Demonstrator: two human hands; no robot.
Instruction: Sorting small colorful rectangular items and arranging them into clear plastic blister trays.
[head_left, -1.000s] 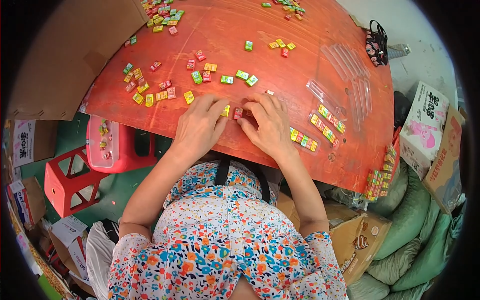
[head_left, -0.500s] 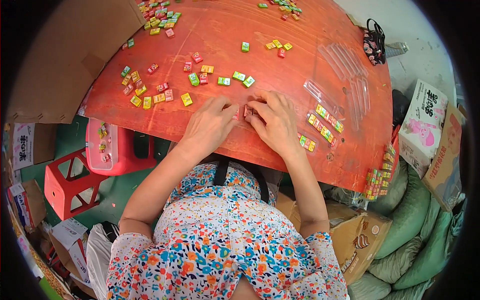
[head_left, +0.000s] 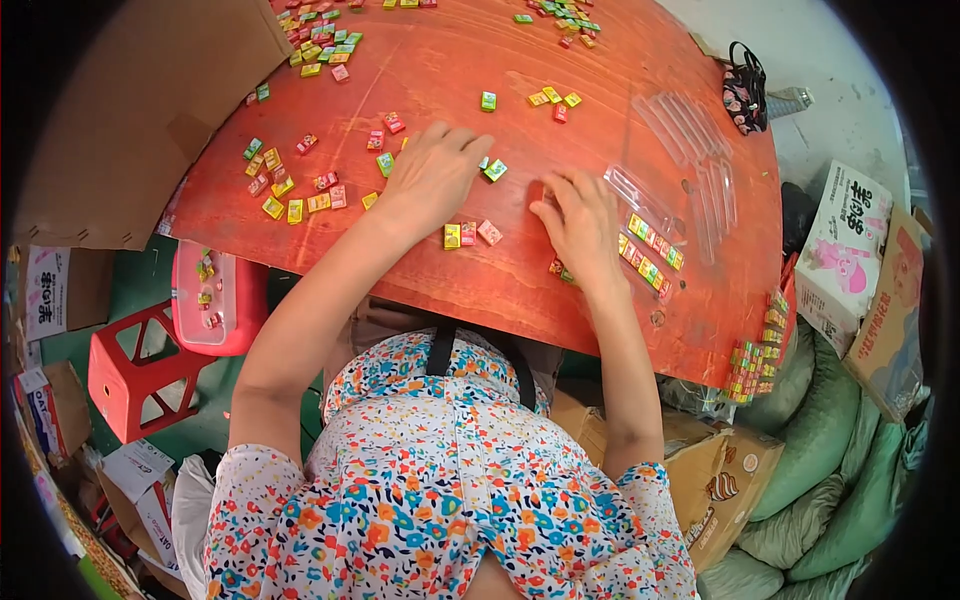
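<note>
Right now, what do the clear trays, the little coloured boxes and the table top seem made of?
Clear trays: probably glossy plastic; the red shows through and edges glint.
Little coloured boxes: perhaps smooth printed card, from their flat bright faces; too small to be sure.
Table top: likely red-stained wood, slightly shiny, with streaky grain.

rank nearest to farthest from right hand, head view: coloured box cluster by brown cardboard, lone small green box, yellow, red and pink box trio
1. box trio, just left
2. green box, farther forward, left
3. box cluster, far left
</note>
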